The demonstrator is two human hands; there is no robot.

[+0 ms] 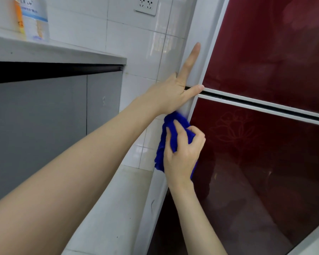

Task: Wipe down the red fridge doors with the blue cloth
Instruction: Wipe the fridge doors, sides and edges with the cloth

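The red fridge fills the right side, with an upper door and a lower door split by a dark gap in a white frame. My left hand rests flat on the fridge's white side edge at that gap, index finger pointing up and thumb lying along the gap. Just below it, my right hand grips the bunched blue cloth and holds it against the left edge of the lower door.
White tiled wall with a power socket lies left of the fridge. A grey counter with grey cabinet doors is further left, with a bottle on it. A white tiled ledge runs below my arms.
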